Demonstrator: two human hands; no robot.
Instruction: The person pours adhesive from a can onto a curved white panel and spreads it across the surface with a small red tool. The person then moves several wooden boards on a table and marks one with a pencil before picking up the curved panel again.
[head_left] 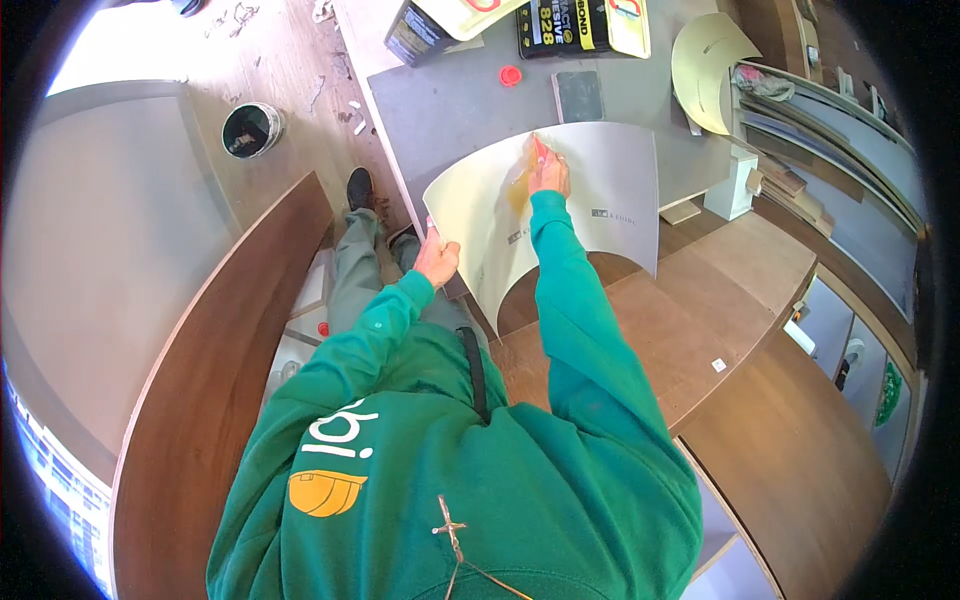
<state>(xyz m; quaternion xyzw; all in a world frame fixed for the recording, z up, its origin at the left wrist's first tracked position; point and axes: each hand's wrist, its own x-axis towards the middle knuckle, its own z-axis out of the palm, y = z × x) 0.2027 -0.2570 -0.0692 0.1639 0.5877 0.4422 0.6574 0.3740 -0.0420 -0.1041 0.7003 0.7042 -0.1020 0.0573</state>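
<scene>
the left hand (pixel 437 258) is closed on the near left edge of a pale curved sheet (pixel 610 180), its thumb pointing up along the rim and its fingers curled in. the right hand (pixel 550 170) is at the upper middle of the same sheet, fingers bent and drawn together; a reddish-orange shape shows at its fingertips, but i cannot tell whether the hand grips a small tool or only presses on the surface. just left of it, an amber patch (pixel 518 195) marks the sheet.

the sheet is in front of the person, bowed, its far part over the near side of the grey counter (pixel 430 115) and its arched lower edge above a brown panel (pixel 650 335). small dark printing shows on its face.

beyond the sheet, on the counter, are a dark flat block (pixel 578 97), a red cap (pixel 510 76) to the left of it and, farther off, two black containers (pixel 565 30) with pale yellow tops. a second curved sheet (pixel 710 70), yellowish, stands at the counter's right side, with a white box (pixel 735 185) nearer. a bucket (pixel 252 131) with a dark inside is on the floor (pixel 300 60) to the left.
</scene>
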